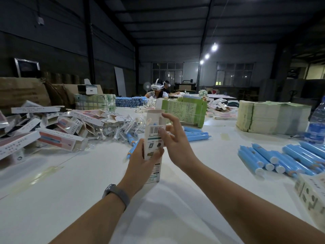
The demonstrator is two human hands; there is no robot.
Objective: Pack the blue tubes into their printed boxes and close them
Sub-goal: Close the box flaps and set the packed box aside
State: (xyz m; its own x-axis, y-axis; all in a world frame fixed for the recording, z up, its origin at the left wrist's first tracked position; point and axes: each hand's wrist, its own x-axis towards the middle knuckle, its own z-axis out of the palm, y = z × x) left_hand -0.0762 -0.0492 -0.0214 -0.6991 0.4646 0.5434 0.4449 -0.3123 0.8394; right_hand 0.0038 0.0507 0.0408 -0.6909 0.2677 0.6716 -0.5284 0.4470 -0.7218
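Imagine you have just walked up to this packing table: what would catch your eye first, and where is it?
First, the printed box held upright at the centre, its top flap open, gripped by the left hand while the right hand touches its barcode side. Next, the heap of blue tubes on the white table to the right, and the pile of boxes to the left.

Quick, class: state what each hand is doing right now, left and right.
Left hand: grips the printed box upright around its lower half.
Right hand: open, fingers relaxed, thumb touching the box near the barcode.
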